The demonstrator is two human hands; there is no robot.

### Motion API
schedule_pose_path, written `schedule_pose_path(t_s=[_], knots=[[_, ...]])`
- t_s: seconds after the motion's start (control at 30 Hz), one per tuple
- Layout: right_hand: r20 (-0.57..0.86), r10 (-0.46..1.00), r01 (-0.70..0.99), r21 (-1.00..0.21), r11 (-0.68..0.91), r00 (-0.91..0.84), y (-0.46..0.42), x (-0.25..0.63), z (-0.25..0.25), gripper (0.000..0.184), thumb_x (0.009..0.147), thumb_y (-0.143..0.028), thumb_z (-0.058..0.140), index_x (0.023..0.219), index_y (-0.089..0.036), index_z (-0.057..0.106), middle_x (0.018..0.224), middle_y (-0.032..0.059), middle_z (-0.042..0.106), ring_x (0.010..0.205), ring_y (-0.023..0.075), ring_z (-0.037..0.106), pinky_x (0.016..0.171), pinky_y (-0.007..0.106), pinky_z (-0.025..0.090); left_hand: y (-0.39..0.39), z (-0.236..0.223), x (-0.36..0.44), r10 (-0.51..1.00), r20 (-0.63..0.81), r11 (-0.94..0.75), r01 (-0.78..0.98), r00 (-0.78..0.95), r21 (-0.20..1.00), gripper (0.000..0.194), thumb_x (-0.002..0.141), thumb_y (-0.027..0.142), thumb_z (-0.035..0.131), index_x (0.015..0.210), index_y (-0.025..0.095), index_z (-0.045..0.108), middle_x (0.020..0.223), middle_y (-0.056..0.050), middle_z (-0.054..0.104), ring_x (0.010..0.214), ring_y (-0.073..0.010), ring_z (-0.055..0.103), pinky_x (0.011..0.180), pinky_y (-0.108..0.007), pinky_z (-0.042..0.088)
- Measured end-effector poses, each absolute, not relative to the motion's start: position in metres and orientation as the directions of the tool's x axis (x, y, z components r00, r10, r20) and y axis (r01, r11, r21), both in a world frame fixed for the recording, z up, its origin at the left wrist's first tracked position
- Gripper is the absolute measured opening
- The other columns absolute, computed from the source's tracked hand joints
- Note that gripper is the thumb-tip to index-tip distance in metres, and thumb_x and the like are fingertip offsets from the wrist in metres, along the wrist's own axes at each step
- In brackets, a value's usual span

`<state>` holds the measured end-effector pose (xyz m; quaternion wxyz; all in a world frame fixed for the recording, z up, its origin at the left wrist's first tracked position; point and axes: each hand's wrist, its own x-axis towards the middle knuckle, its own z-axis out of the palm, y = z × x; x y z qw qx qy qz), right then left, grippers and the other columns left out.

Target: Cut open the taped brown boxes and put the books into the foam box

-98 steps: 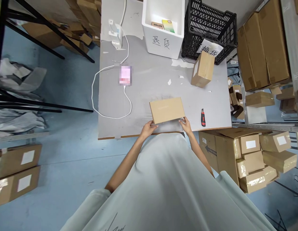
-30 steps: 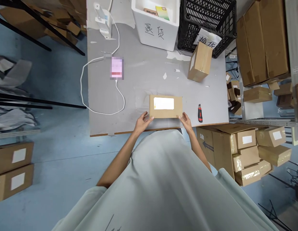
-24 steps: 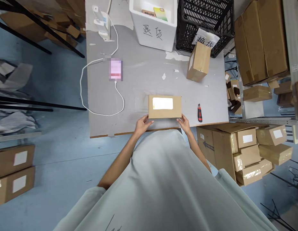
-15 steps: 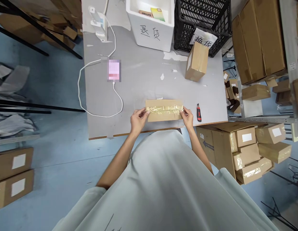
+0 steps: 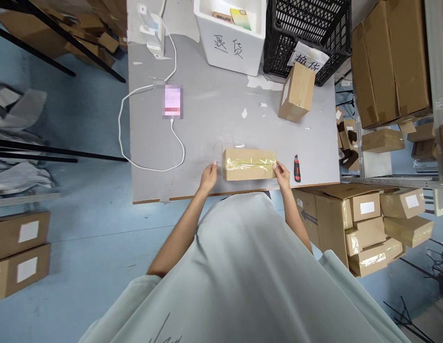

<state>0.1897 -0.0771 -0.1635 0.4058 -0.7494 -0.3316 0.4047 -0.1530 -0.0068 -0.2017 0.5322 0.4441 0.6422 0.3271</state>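
A long cardboard box (image 5: 250,172) with shiny clear tape along its top seam lies near the table's front edge. My right hand (image 5: 283,176) grips its right end, the thumb on the taped top and the fingers at the end face. Just left of the box, a small gap away, is my left hand (image 5: 208,178); it holds nothing, and its fingers are loosely extended. To the right of my right hand lies a red and black utility knife (image 5: 297,169).
Farther back on the grey table (image 5: 221,114) are a small carton (image 5: 298,93), a white bin (image 5: 235,50) and a black crate (image 5: 278,57). A white cable (image 5: 120,128) loops at left beside a blurred-out device (image 5: 172,101). Cartons (image 5: 367,228) fill a large box at right.
My left hand has let go of the box's left end and moved slightly away. The box sits a little farther right in view, with my right hand still on it.
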Motion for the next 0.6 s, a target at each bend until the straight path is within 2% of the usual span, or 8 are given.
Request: schedule_pose_path(t_s=[0.13, 0.2, 0.27, 0.3, 0.43, 0.5, 0.6], knots=[[-0.142, 0.784, 0.38, -0.814, -0.44, 0.605, -0.078, 0.193, -0.145, 0.077, 0.097, -0.069, 0.066, 0.153, -0.016, 0.074, 0.154, 0.0245, 0.07, 0.145, 0.0381, 0.065, 0.125, 0.058, 0.056, -0.007, -0.2, -0.134, 0.882, -0.47, 0.461, 0.157, 0.027, 0.873, 0.081, 0.093, 0.096, 0.063, 0.106, 0.018, 0.08, 0.108, -0.017, 0.084, 0.12, -0.0352, 0.077, 0.105, -0.046, 0.065], [-0.095, 0.811, 0.43, -0.809, -0.4, 0.577, -0.078, 0.185, -0.13, 0.066, 0.102, -0.064, 0.064, 0.149, -0.019, 0.078, 0.154, 0.0231, 0.07, 0.146, 0.0376, 0.065, 0.127, 0.058, 0.056, -0.009, -0.195, -0.125, 0.869, -0.491, 0.482, 0.122, 0.06, 0.868, 0.085, 0.091, 0.099, 0.063, 0.108, 0.017, 0.081, 0.108, -0.017, 0.085, 0.119, -0.0351, 0.078, 0.102, -0.046, 0.067], [-0.119, 0.867, 0.419, -0.839, -0.348, 0.484, -0.079, 0.172, -0.113, 0.063, 0.106, -0.066, 0.065, 0.148, -0.021, 0.079, 0.155, 0.0207, 0.071, 0.147, 0.0366, 0.066, 0.129, 0.056, 0.055, -0.011, -0.187, -0.116, 0.851, -0.513, 0.509, 0.063, 0.11, 0.858, 0.088, 0.088, 0.1, 0.068, 0.112, 0.017, 0.082, 0.111, -0.017, 0.085, 0.121, -0.0353, 0.079, 0.101, -0.046, 0.069], [-0.136, 0.889, 0.406, -0.852, -0.331, 0.437, -0.079, 0.164, -0.105, 0.064, 0.107, -0.069, 0.066, 0.149, -0.022, 0.079, 0.158, 0.0191, 0.071, 0.152, 0.0366, 0.064, 0.132, 0.057, 0.052, -0.012, -0.181, -0.113, 0.841, -0.522, 0.523, 0.028, 0.142, 0.852, 0.088, 0.086, 0.099, 0.072, 0.115, 0.017, 0.082, 0.115, -0.017, 0.086, 0.122, -0.0355, 0.079, 0.1, -0.046, 0.069], [-0.194, 0.906, 0.365, -0.868, -0.337, 0.377, -0.079, 0.14, -0.077, 0.074, 0.104, -0.078, 0.073, 0.159, -0.028, 0.075, 0.176, 0.0118, 0.062, 0.176, 0.0371, 0.041, 0.148, 0.063, 0.028, -0.013, -0.153, -0.106, 0.845, -0.497, 0.515, -0.046, 0.196, 0.856, 0.09, 0.077, 0.09, 0.089, 0.129, 0.017, 0.083, 0.134, -0.018, 0.084, 0.124, -0.0363, 0.081, 0.102, -0.048, 0.07], [-0.212, 0.907, 0.29, -0.9, -0.326, 0.363, -0.076, 0.135, -0.07, 0.08, 0.101, -0.079, 0.076, 0.163, -0.028, 0.073, 0.176, 0.0105, 0.062, 0.175, 0.0367, 0.043, 0.148, 0.061, 0.031, -0.012, -0.138, -0.109, 0.883, -0.448, 0.456, -0.029, 0.139, 0.89, 0.09, 0.077, 0.086, 0.092, 0.134, 0.017, 0.084, 0.139, -0.017, 0.083, 0.119, -0.0365, 0.083, 0.103, -0.049, 0.07], [-0.236, 0.927, 0.116, -0.953, -0.279, 0.291, -0.07, 0.13, -0.07, 0.082, 0.1, -0.08, 0.077, 0.161, -0.026, 0.075, 0.166, 0.0093, 0.072, 0.164, 0.0358, 0.059, 0.142, 0.056, 0.046, -0.011, -0.119, -0.125, 0.93, -0.367, 0.365, 0.054, 0.017, 0.929, 0.082, 0.083, 0.079, 0.092, 0.139, 0.019, 0.084, 0.142, -0.015, 0.083, 0.113, -0.0363, 0.086, 0.102, -0.049, 0.07]])
